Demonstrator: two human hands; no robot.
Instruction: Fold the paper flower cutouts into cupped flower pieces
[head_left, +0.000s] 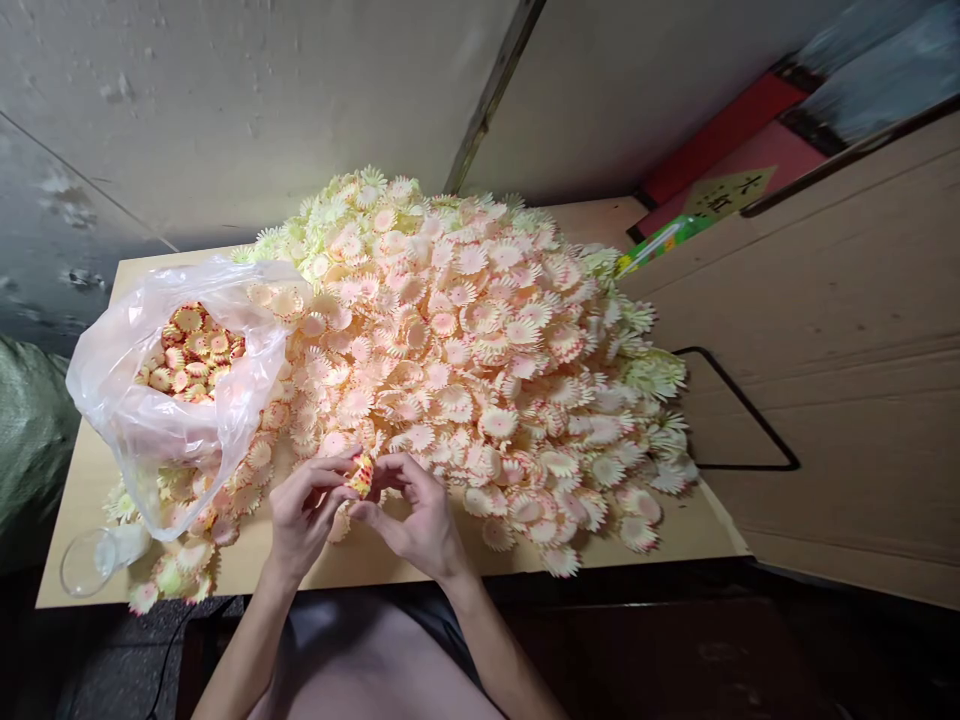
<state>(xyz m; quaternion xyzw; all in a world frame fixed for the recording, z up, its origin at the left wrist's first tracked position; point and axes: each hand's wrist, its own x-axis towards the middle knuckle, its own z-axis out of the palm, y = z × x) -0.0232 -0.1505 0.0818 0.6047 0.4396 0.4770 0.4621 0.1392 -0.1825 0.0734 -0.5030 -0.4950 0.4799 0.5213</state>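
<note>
A small yellow-and-red artificial flower head (361, 476) is pinched between the thumb and fingers of my left hand (306, 505), just above the front part of the table. My right hand (416, 515) is close on its right side, thumb and forefinger apart around the flower head; whether the fingertips touch it is hard to tell. Behind both hands spreads a big heap of pale pink and cream artificial petal pieces (450, 340). On the left, an open clear plastic bag (112, 370) contains many small yellow-and-red flower heads (193, 345).
The heap covers much of the wooden tabletop (360, 570). A clear cup (88, 562) lies at the front left corner. Cardboard (840, 380) and a black metal loop (784, 465) border the right side. A wall (225, 120) stands behind; a green sack (34, 450) is at left.
</note>
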